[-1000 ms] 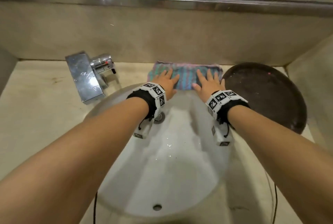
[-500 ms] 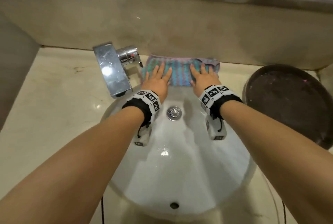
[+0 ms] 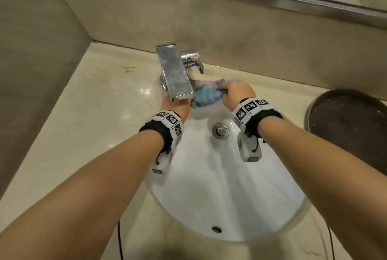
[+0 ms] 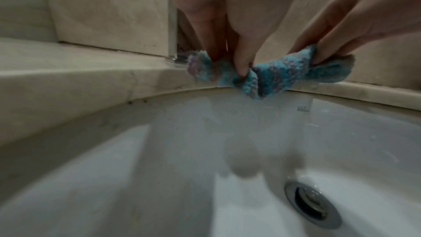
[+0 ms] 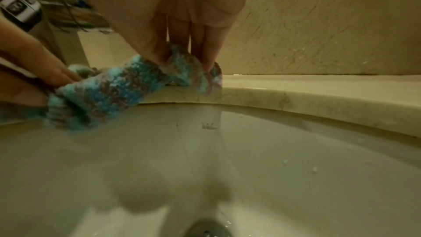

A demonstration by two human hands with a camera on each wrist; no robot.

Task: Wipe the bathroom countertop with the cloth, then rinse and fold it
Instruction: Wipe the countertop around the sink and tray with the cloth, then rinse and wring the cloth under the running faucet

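From my head view, my left hand (image 3: 177,106) and my right hand (image 3: 235,93) both grip one cloth (image 3: 206,94), striped blue and purple, bunched between them at the far rim of the one white sink (image 3: 230,197). The cloth sits just beside the single chrome tap (image 3: 174,72), whose spout hides my left fingers. One drain (image 3: 220,130) lies below my wrists, one dark round tray (image 3: 351,125) rests on the tabletop (image 3: 83,113) to the right.

In my left wrist view, my left fingers (image 4: 241,57) are curled and pinching one end of the cloth (image 4: 273,75); my right fingers (image 4: 328,42) pinch the other.

In my right wrist view, my right fingers (image 5: 205,48) clamp the cloth (image 5: 118,87) where it drapes over the tabletop (image 5: 318,95) edge; two hands, one cloth.
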